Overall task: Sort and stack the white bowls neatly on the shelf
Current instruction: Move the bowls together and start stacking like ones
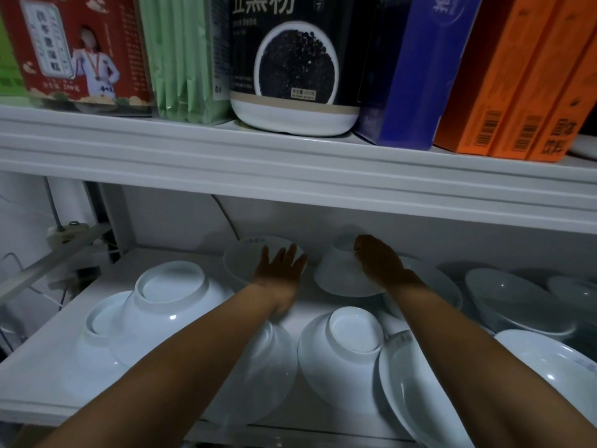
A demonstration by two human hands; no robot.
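White painted shelving fills the view, and the light is dim. On the upper shelf (226, 150) stand a red box (74, 50), green packets (184, 59), a black jar (294, 59) and orange boxes (517, 92). The lower shelf (42, 376) carries the white bowls, and they lie without order. Most are upside down with the foot ring up, and some lean on a neighbour.

The right hand (379, 265) holds an upturned bowl (336, 274) at the back of the shelf, and its fingers (361, 245) are curled and clamped on the small foot. The left hand (279, 266) reaches toward a tilted bowl (240, 258) just beside it, near the back wall. Its fingers (292, 252) are straight and apart, and I cannot tell if they touch the rim already.

I judge that the sorting is at an early step, the gathering of the two back bowls. Only at the front left does one bowl (171, 302) partly cover another (100, 321). The next move probably calls for bringing both back bowls to the same way up, and then nesting one on the other with the rims level.

All bowls look like glazed ceramic, smooth and shiny with small light spots. Each has a wide flaring wall and a narrow round foot. Such a surface is likely slippery, so a firm hold on the foot seems wise.
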